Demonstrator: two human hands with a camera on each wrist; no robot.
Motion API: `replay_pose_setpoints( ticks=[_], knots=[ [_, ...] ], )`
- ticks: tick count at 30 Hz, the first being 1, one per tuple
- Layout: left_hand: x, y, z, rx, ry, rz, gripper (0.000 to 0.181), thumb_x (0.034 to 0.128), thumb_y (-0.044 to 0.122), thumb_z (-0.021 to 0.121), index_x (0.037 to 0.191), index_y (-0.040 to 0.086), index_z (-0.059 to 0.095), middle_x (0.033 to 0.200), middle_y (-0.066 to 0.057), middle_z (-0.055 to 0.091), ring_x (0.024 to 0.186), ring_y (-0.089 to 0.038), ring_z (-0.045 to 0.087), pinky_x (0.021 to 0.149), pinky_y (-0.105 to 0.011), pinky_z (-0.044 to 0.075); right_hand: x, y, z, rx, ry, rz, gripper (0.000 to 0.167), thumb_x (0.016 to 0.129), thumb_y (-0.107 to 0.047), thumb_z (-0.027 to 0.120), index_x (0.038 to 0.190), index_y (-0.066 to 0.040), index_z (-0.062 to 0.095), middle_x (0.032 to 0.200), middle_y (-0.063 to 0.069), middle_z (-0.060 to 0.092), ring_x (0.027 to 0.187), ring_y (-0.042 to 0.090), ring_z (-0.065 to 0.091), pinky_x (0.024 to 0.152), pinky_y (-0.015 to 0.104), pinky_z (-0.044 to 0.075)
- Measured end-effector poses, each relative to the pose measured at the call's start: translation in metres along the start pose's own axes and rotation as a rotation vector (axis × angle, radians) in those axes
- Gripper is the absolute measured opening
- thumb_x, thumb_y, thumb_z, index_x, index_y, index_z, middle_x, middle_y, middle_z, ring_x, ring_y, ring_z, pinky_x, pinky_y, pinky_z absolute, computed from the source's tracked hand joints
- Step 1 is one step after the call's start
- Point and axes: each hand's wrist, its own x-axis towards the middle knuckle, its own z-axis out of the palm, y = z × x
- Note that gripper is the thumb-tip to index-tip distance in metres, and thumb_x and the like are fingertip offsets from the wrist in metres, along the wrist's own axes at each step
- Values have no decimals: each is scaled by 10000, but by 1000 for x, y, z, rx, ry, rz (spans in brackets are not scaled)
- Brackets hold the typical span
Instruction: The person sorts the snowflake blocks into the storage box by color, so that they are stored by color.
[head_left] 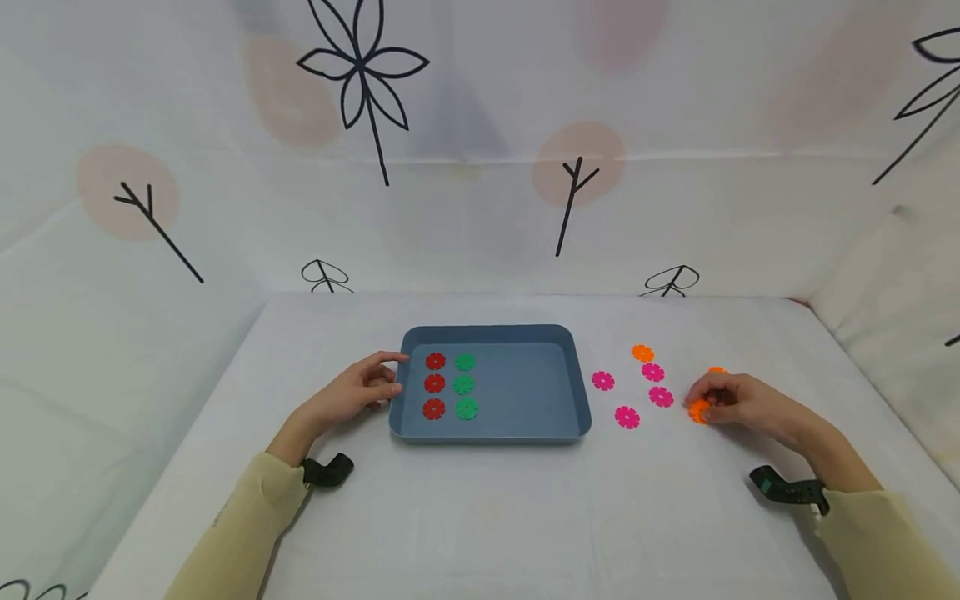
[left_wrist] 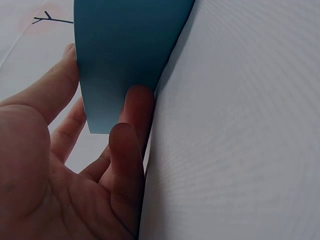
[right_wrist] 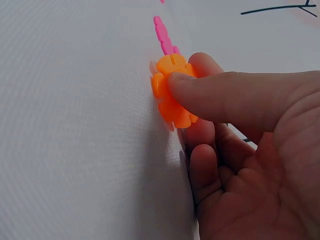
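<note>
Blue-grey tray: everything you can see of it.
The blue-grey tray is shallow and rectangular, with rounded corners and a raised rim; it looks like smooth, matte plastic. It sits upright and flat on the white cloth. Toward its left side lie two columns of three notched discs: red discs, then green discs. The left hand touches its left edge.

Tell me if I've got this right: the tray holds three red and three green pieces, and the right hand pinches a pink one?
Not quite: the right hand pinches an orange piece, not a pink one, as the right wrist view shows. The rest stands.
</note>
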Motion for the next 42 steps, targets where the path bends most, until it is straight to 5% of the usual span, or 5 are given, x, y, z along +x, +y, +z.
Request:
replay_pose_setpoints(
  ticks=[17, 24, 30, 35, 42],
  knots=[
    [-4, -2, -2, 4, 8, 3, 545, 966, 252, 676, 1456, 157, 458, 1108, -118, 594, 888, -275, 577, 760, -364, 494, 3, 2, -1, 72, 25, 50, 299, 996, -136, 599, 1257, 9, 630, 1225, 159, 598, 1036, 60, 515, 804, 260, 521],
    [-2, -3, 0, 16, 3, 10, 523, 991, 177, 631, 1466, 88, 431, 1099, -143, 584, 889, -299, 564, 754, -364, 491, 7, -4, -1, 24, 70, 81, 309, 976, -148, 635, 1249, -3, 630, 1211, 160, 616, 1038, 142, 532, 787, 281, 543],
    [-1, -1, 1, 2, 6, 2, 541, 975, 243, 663, 1464, 159, 449, 1109, -115, 586, 884, -268, 571, 759, -355, 494, 10, -16, -1, -2, 49, 52, 311, 983, -154, 622, 1269, -32, 627, 1251, 172, 586, 1049, 225, 539, 769, 303, 551],
    [-1, 0, 2, 3, 12, -3, 539, 979, 217, 655, 1469, 142, 443, 1117, -120, 588, 893, -283, 572, 767, -371, 495, 17, -30, -1, -1, 21, 17, 282, 984, -151, 621, 1241, -37, 635, 1116, 137, 607, 946, 217, 605, 753, 318, 555],
    [-12, 25, 5, -1, 4, 11, 517, 985, 144, 635, 1455, 59, 440, 1101, -142, 586, 889, -311, 567, 765, -376, 492, 37, -54, 0, 30, -43, -4, 291, 984, -114, 607, 1248, 9, 615, 1110, 163, 594, 910, 271, 643, 780, 349, 565]
  ],
)
